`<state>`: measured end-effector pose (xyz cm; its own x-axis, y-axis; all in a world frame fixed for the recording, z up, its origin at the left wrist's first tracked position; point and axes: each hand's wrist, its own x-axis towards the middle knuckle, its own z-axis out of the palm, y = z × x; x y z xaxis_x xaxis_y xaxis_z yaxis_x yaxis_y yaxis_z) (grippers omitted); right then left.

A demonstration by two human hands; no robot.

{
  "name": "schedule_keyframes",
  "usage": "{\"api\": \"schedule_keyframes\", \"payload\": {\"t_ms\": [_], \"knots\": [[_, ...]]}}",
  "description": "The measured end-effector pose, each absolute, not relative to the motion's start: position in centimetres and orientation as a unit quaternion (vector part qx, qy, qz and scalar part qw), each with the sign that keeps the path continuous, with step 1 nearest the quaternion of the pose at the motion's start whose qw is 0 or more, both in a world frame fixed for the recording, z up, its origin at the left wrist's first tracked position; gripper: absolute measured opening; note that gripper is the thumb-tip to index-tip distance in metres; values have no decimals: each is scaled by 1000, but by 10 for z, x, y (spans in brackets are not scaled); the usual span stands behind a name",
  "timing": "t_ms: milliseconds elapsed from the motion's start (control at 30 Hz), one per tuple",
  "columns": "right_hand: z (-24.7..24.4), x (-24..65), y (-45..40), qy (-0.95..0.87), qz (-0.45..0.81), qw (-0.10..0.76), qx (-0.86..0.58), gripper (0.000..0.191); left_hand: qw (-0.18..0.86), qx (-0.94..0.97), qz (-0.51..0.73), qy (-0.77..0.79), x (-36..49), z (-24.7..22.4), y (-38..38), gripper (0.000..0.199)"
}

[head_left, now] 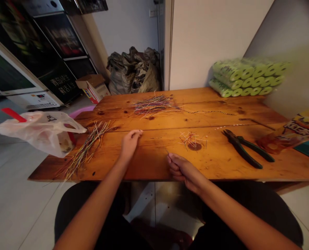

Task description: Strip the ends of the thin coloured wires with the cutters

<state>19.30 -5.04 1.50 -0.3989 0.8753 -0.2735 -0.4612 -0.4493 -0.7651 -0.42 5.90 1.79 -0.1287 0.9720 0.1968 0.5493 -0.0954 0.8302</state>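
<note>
My left hand (131, 139) is over the wooden table (149, 166), its fingers pinched together; whatever they hold is too small to make out. To its right, my right hand (177, 167) is closed near the front edge, with the short tip of a thin wire (167, 151) poking out between thumb and finger. A small scatter of short wire pieces (192, 139) lies beyond my right hand. A bundle of long coloured wires (89, 147) rests at the left, and a second bundle (154, 105) lies toward the back of the table.
Pliers (244, 147) with dark handles lie at the right, beside an orange packet (292, 133). Green-wrapped rolls (245, 78) are stacked at the back right. A white plastic bag (43, 130) is at the left edge. Grey sacks (135, 73) stand behind the table.
</note>
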Motion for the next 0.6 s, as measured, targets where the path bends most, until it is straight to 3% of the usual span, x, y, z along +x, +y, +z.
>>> {"api": "schedule_keyframes", "payload": {"t_ms": [133, 333, 600], "knots": [[14, 197, -45, -292, 776, 454, -327, 29, 138, 617, 351, 691, -43, 25, 123, 21], [13, 196, -42, -296, 763, 457, -348, 31, 63, 579, 226, 781, -59, 16, 170, 48], [16, 196, -42, -298, 771, 440, -350, 28, 12, 566, 141, 812, -53, 8, 187, 34]]}}
